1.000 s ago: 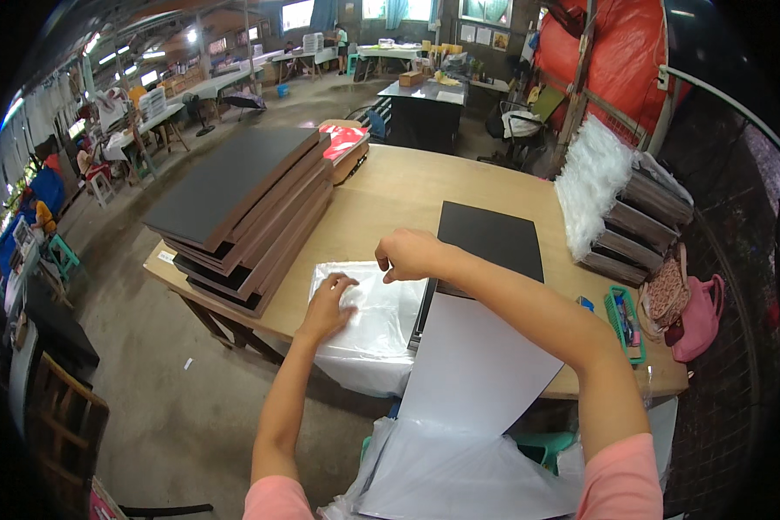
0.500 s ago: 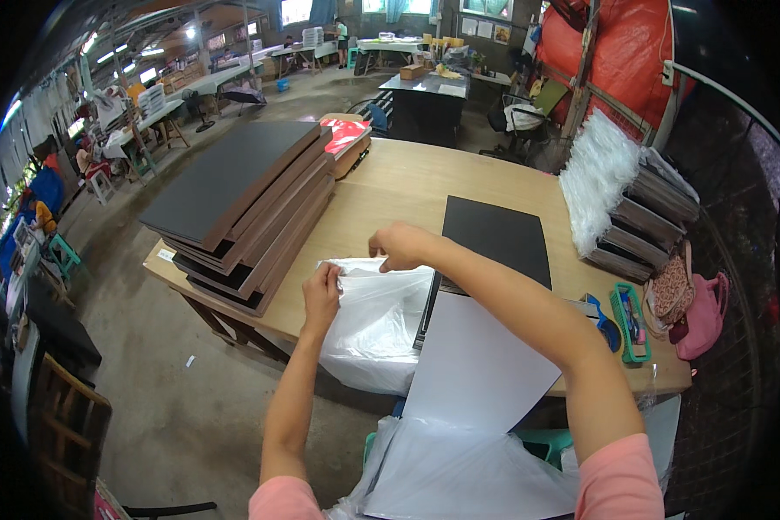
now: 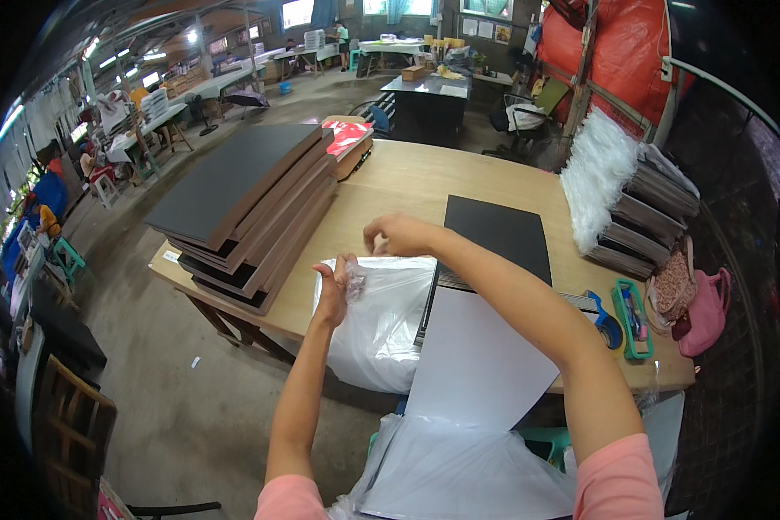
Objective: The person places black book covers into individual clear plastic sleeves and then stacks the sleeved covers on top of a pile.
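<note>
A clear plastic bag (image 3: 380,325) lies on the wooden table (image 3: 407,186) and hangs over its near edge. My left hand (image 3: 331,290) pinches the bag's upper left edge and lifts it. My right hand (image 3: 396,235) holds the bag's top edge near its right corner. Right of the bag lies a black board (image 3: 500,230), with a white sheet (image 3: 481,355) partly over it and sticking out past the table's front edge.
A tall stack of dark boards (image 3: 247,204) fills the table's left side. Wrapped boards and white plastic bags (image 3: 620,186) are piled at the right. A green tray (image 3: 630,316), a tape roll (image 3: 605,325) and a pink bag (image 3: 702,312) lie at the right end.
The bag was lying flat under both hands; now its upper edge is pulled up off the table, and my left hand has risen with it.
</note>
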### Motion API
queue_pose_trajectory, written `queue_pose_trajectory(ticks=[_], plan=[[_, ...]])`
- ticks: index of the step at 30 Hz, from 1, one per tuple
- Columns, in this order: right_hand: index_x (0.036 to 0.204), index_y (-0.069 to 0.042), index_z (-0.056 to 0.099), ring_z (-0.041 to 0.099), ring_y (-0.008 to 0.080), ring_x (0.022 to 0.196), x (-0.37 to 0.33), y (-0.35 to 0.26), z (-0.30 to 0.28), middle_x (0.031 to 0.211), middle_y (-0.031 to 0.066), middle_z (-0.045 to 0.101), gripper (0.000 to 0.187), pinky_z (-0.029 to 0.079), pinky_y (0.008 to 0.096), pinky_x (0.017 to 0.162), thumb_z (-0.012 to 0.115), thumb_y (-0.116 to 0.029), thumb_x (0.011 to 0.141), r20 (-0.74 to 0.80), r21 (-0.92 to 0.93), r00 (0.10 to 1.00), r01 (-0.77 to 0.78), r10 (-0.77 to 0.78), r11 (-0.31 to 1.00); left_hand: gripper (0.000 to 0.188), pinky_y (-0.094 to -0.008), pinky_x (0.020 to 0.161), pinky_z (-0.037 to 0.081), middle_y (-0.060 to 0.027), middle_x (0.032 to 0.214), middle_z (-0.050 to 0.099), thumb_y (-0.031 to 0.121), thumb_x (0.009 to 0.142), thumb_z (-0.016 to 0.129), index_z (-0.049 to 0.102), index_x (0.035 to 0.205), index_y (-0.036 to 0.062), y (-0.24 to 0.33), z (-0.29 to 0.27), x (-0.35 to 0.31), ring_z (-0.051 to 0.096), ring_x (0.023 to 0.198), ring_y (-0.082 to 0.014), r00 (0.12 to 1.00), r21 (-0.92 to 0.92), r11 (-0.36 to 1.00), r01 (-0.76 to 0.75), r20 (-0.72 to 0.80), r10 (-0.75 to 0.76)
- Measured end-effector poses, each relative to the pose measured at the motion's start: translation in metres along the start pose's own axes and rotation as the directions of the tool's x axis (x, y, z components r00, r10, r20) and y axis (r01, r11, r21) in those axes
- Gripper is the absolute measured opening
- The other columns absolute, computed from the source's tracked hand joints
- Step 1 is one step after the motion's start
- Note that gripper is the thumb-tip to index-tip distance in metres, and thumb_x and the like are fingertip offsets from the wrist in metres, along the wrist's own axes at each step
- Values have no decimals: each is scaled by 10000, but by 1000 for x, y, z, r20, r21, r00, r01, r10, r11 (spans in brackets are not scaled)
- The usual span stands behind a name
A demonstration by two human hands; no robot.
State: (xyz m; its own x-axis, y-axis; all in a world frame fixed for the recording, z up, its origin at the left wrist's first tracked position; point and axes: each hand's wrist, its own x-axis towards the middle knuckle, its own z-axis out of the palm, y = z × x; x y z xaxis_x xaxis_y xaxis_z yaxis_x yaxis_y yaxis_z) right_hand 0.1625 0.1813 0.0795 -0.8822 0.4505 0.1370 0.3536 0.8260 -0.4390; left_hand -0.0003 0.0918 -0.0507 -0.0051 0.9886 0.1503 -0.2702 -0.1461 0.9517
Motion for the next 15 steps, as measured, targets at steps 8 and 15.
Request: queue_pose_trajectory(ticks=[8,15], plan=[[766,-86,674,652,241,759,-5,-16,-6,764,67,675,71,498,362,638,690,-81,697,-60,-286,990,-141,130,948,894,-349,858,392,-93,1082,530,897,684,263,378,1136,134,-16,-47,1,502,982,-196,998,119,993,-3,-57,10],[813,-90,682,652,249,810,-7,-15,-15,811,90,675,90,513,387,701,672,-88,723,-106,-397,987,-155,122,904,650,-404,821,477,-228,1148,574,395,701,771,518,1151,1,32,35,13,606,985,-342,871,763,574,-298,-28,490]])
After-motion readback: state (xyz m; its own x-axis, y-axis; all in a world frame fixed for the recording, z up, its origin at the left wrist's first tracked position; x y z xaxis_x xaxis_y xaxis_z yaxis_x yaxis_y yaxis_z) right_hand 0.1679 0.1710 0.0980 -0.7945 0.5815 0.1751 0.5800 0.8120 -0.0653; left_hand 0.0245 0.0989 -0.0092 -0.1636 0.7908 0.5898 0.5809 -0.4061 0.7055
